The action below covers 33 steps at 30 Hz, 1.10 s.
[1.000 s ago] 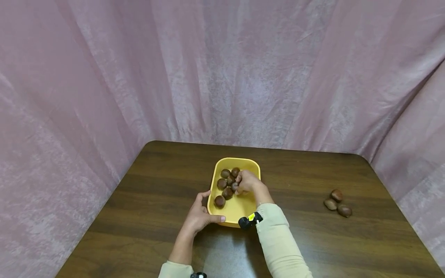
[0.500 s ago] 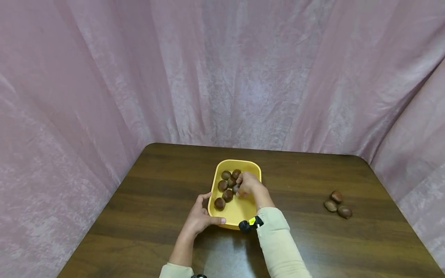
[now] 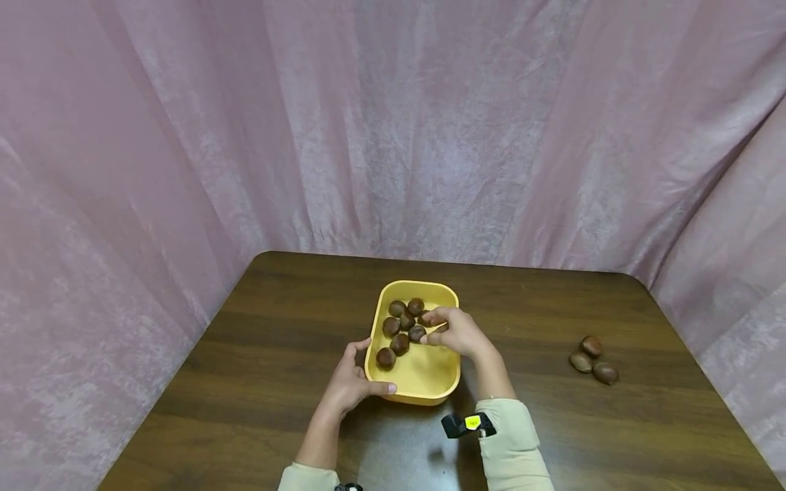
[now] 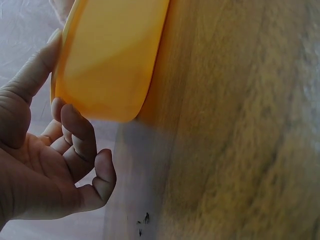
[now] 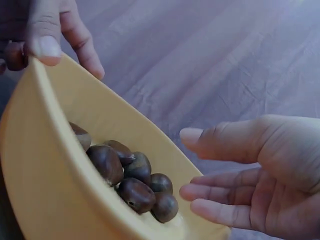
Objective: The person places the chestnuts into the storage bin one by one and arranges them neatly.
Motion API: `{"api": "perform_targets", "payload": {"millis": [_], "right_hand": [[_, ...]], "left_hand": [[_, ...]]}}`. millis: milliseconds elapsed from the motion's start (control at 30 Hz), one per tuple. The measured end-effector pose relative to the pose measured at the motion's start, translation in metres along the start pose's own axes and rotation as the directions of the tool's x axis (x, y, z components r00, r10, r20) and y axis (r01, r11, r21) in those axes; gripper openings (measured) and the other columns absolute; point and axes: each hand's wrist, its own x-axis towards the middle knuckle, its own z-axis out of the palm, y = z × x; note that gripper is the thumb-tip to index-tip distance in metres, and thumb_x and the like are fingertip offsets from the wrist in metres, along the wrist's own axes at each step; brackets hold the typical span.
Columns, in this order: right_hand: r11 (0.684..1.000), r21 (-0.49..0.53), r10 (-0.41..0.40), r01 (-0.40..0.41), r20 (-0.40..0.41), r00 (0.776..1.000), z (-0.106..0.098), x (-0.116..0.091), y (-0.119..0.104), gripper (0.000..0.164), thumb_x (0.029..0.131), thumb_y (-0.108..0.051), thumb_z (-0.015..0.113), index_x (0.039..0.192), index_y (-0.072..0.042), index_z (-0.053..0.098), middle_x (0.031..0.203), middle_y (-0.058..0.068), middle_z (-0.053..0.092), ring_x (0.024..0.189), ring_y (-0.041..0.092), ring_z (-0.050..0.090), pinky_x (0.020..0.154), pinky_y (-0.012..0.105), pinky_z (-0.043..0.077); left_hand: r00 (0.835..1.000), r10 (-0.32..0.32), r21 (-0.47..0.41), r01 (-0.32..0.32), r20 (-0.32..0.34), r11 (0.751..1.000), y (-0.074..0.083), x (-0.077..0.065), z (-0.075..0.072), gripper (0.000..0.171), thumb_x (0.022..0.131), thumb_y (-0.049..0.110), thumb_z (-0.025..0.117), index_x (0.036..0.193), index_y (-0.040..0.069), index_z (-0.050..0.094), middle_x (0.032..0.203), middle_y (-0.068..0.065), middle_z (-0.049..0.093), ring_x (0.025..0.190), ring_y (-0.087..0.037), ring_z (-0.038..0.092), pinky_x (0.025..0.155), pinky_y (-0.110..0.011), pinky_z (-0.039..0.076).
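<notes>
A yellow rectangular container (image 3: 424, 382) stands on the table with several brown chestnuts (image 3: 400, 344) grouped in its left and middle part. My left hand (image 3: 353, 385) holds its near left corner, thumb on the near rim and a finger along the left side; the remaining fingers curl below in the left wrist view. Over the container's right side is my right hand (image 3: 463, 333), fingers extended and apart. The right wrist view shows nothing between the thumb and fingers of this hand (image 5: 270, 180), close to the chestnuts. A dark brown patch beside the left fingers there is unclear.
Three more chestnuts (image 3: 592, 346) lie together on the right of the brown wooden table (image 3: 245, 382). Pink curtains (image 3: 430, 136) hang behind and at both sides of it.
My right hand has let go of a chestnut in the container and drawn back to the right, its fingers spreading. The left hand keeps its hold on the corner.
</notes>
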Motion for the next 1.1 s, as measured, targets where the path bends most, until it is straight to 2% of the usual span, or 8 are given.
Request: {"api": "perform_targets", "payload": {"millis": [100,233,400,500,700,1100], "right_hand": [[0.997,0.074,-0.020,0.021,-0.009,1.000,-0.001,-0.008,0.001,0.038,0.076,-0.008,0.076,0.112,-0.003,0.064,0.111,0.016,0.062,0.091,0.029,0.061,0.072,0.036,0.050],[0.992,0.108,-0.060,0.064,-0.039,0.997,-0.002,-0.014,0.003,0.037,0.078,-0.008,0.075,0.113,-0.004,0.064,0.110,0.010,0.063,0.094,0.029,0.061,0.072,0.035,0.050],[0.980,0.159,-0.105,0.119,-0.091,0.990,0.001,-0.025,0.009,0.040,0.079,-0.007,0.074,0.116,0.000,0.061,0.114,0.016,0.060,0.096,0.034,0.060,0.073,0.036,0.050],[0.974,0.190,-0.093,0.120,-0.147,0.985,0.003,-0.032,0.011,0.042,0.078,-0.005,0.074,0.117,0.000,0.060,0.116,0.017,0.058,0.098,0.034,0.059,0.076,0.038,0.049],[0.977,0.185,-0.062,0.109,-0.243,0.968,0.002,-0.047,0.018,0.046,0.076,-0.004,0.075,0.120,-0.001,0.059,0.112,0.018,0.058,0.101,0.032,0.058,0.079,0.040,0.047],[0.978,0.193,-0.024,0.078,-0.269,0.963,-0.018,-0.069,0.044,0.051,0.078,-0.011,0.076,0.124,-0.004,0.056,0.123,0.018,0.054,0.108,0.032,0.055,0.085,0.048,0.043]], "left_hand": [[1.000,-0.001,-0.001,0.001,0.000,1.000,0.000,0.001,0.000,0.100,0.062,0.006,0.087,0.142,0.006,0.026,0.075,-0.016,0.062,0.064,-0.021,0.061,0.059,-0.032,0.044],[1.000,-0.011,0.036,0.012,-0.026,0.999,0.002,0.001,0.000,0.100,0.059,0.008,0.088,0.141,0.006,0.030,0.075,-0.014,0.061,0.063,-0.019,0.059,0.057,-0.032,0.042],[0.998,-0.007,0.076,0.011,-0.055,0.997,0.001,0.000,0.002,0.099,0.057,0.011,0.089,0.139,0.008,0.033,0.069,-0.011,0.056,0.057,-0.016,0.049,0.050,-0.031,0.036],[0.999,0.010,0.070,-0.007,-0.052,0.997,0.000,-0.002,0.003,0.100,0.058,0.009,0.089,0.140,0.009,0.033,0.067,-0.010,0.053,0.054,-0.015,0.046,0.048,-0.030,0.034],[0.999,0.014,0.061,-0.012,-0.041,0.998,0.001,-0.004,0.002,0.100,0.059,0.007,0.088,0.142,0.007,0.032,0.066,-0.009,0.052,0.053,-0.014,0.045,0.047,-0.029,0.033],[1.000,0.001,0.044,0.000,-0.023,0.999,0.000,-0.002,0.002,0.101,0.059,0.006,0.087,0.143,0.008,0.032,0.069,-0.014,0.061,0.057,-0.016,0.054,0.050,-0.030,0.036]]}}
